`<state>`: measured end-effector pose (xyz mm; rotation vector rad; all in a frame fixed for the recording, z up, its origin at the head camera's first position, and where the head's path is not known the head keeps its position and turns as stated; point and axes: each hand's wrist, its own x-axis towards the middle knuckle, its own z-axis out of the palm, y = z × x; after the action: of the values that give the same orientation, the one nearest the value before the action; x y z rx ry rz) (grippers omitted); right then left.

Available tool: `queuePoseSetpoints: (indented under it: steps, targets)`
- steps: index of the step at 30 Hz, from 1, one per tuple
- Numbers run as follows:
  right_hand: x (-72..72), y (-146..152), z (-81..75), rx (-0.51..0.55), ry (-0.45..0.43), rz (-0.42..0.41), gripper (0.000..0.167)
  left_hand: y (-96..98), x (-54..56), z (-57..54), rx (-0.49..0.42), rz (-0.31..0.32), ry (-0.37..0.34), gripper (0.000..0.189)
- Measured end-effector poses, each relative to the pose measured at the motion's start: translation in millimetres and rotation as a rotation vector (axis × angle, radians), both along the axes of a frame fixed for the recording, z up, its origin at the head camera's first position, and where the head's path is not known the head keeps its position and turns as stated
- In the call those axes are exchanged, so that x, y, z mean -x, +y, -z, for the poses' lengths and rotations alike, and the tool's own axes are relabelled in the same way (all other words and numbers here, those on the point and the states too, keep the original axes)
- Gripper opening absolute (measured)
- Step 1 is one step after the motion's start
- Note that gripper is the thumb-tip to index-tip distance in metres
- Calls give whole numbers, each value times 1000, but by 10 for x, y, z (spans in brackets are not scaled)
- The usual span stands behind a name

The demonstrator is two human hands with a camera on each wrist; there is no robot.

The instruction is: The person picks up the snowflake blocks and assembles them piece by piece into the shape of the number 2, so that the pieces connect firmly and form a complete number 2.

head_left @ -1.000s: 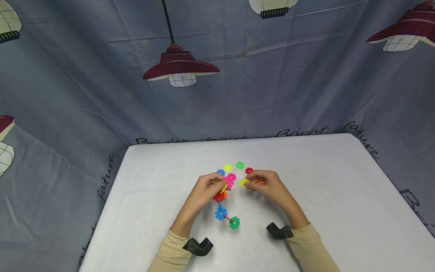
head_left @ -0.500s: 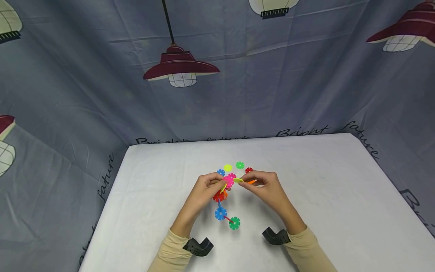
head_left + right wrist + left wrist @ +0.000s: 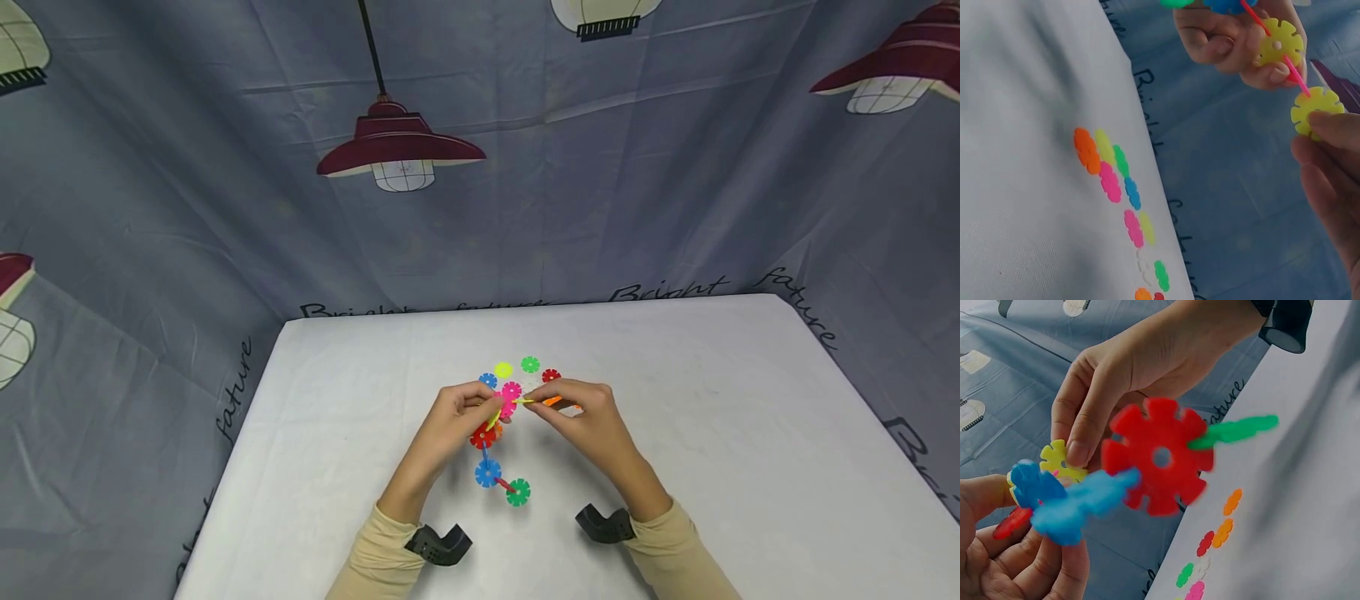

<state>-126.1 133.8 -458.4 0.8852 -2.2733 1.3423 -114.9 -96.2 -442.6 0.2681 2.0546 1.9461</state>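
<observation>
Because the chain [image 3: 483, 437] is made of slotted discs set crosswise, one piece shows its face where its neighbour shows its edge. At the chain's far end the left hand [image 3: 459, 408] pinches a yellow disc [image 3: 1269, 49], other fingers curled close by; so near a grip probably keeps that end steady. From there the chain runs back towards the person, through red and blue pieces, to a green disc [image 3: 517, 492] at its near end. That end seems to hang clear of the table [image 3: 360, 371], likely because the slots are tight enough to bear the weight.

Just right of the chain's far end, the right hand [image 3: 581, 408] pinches a second yellow disc [image 3: 1305, 107] between thumb and fingers. Its hold is on the side away from the pink piece [image 3: 1297, 76], presumably to leave the facing rim bare. The pink piece stands edge-on between both yellow discs and appears to meet the second one's rim; whether it sits in a slot, I cannot tell. The hands themselves are apart, with these pieces between them.

Beyond the chain, loose discs [image 3: 1110, 181] in several colours lie flat on the table, probably set there to be within easy reach.
</observation>
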Motion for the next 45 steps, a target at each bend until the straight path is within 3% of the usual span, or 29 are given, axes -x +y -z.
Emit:
queuePoseSetpoints:
  steps: [22, 29, 38, 45]
  targets:
    - [-30, -40, 3, 15, 111, -34, 26, 38, -30, -27, 16, -11, 50, 27]
    - [-40, -54, -7, 21, 102, -29, 25, 44, -33, -29, 13, -9, 58, 26]
    - [35, -1, 61, 2, -12, -19, 32, 25, -30, -7, -8, 5, 66, 29]
    - [220, 234, 297, -115, -313, 153, 31, 30, -31, -8, -9, -11, 42, 26]
